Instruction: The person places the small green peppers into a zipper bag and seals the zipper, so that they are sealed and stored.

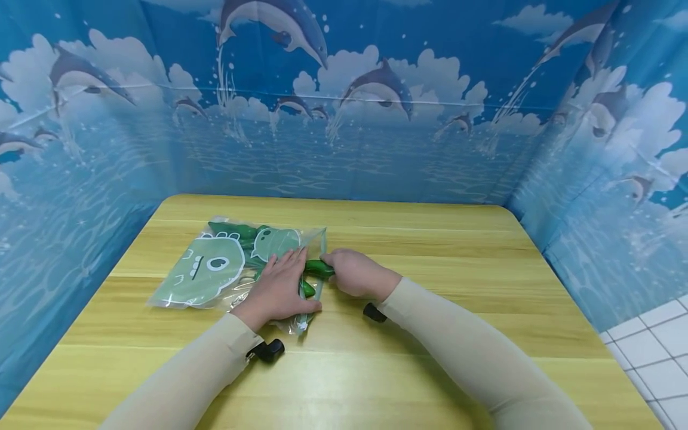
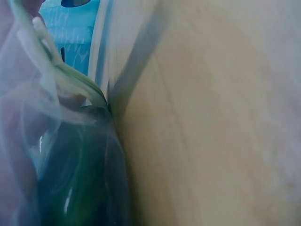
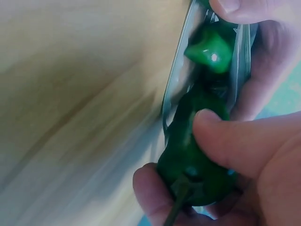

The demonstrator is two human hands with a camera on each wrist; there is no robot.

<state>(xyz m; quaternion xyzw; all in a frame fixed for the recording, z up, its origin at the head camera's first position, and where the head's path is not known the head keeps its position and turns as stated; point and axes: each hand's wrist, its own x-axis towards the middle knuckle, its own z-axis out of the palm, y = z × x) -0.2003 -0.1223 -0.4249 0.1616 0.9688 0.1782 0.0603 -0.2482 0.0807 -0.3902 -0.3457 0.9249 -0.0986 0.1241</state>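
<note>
A clear zip bag [image 1: 180, 289] with green cartoon monsters printed on it lies flat, several green peppers [image 1: 236, 229] inside. My left hand [image 1: 276, 289] rests on the bag near its mouth, fingers straight and thumb spread toward the opening. With thumb and fingers my right hand [image 1: 359, 273] pinches a long green pepper [image 3: 195, 150] by its stem end. That pepper's tip points into the bag's open mouth, its thin stem [image 3: 176, 207] outward. Behind it, another green pepper [image 3: 210, 51] sits just inside the mouth. Through the film, the left wrist view shows a dark green pepper [image 2: 75, 174].
Bag and hands are over a light wood-grain table [image 1: 430, 239]. A blue dolphin-print curtain [image 1: 376, 155] encloses its back and sides. Black wrist cameras [image 1: 269, 351] hang under both sleeves. White floor tiles [image 1: 658, 334] show at the right.
</note>
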